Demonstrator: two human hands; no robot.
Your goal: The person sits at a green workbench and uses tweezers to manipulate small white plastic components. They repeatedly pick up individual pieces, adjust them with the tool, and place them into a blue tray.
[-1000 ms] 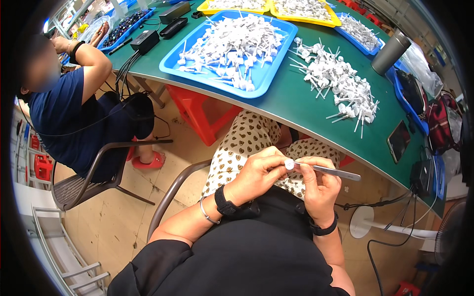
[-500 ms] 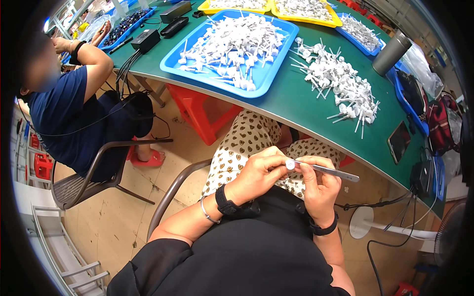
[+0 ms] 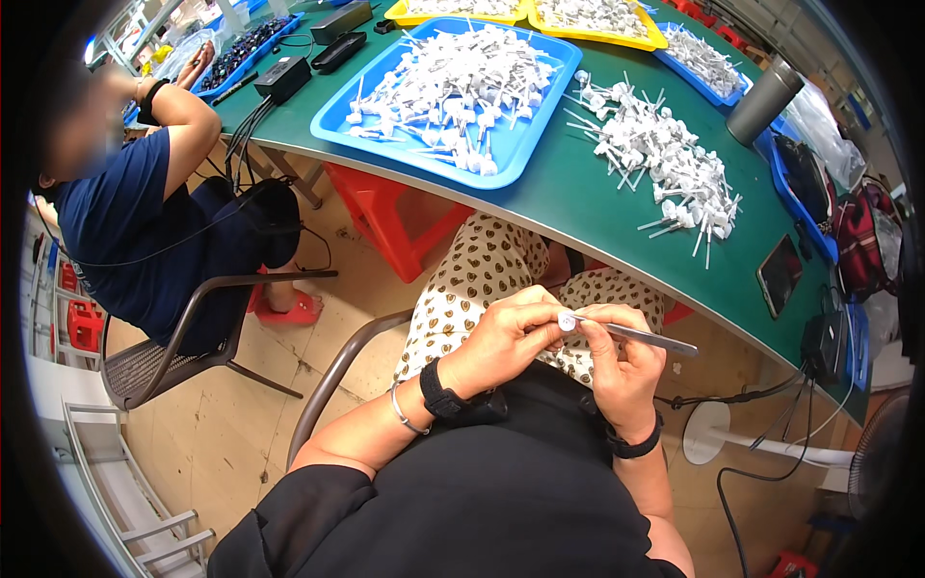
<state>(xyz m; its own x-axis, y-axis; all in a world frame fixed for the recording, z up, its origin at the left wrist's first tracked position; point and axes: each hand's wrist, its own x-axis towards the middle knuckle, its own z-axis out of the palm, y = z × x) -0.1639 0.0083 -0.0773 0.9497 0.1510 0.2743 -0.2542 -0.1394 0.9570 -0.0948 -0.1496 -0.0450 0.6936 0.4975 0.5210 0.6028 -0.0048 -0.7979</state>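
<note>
My left hand point(image 3: 499, 339) pinches a small white plastic piece with a round head point(image 3: 567, 321) over my lap. In my right hand point(image 3: 626, 376) are slim metal tweezers point(image 3: 667, 341), gripped between thumb and fingers, their tip at the round head. Whether the tip touches the piece or only meets it from the side is too small to tell. A loose pile of similar white stemmed pieces point(image 3: 665, 159) lies on the green table point(image 3: 593, 217) ahead. Many more fill a blue tray point(image 3: 337, 130) to the left of that pile.
Yellow trays point(image 3: 528, 21) and another blue tray point(image 3: 740, 99) of white pieces stand farther back. A grey flask point(image 3: 765, 102), a phone point(image 3: 779, 276) and a bag point(image 3: 858, 246) are at the right. A co-worker point(image 3: 145, 217) sits at the left. Black cables point(image 3: 737, 520) hang at the right.
The tweezers' angle has shifted very slightly at the white piece. Both hands stay in nearly the same place with the same grips.
</note>
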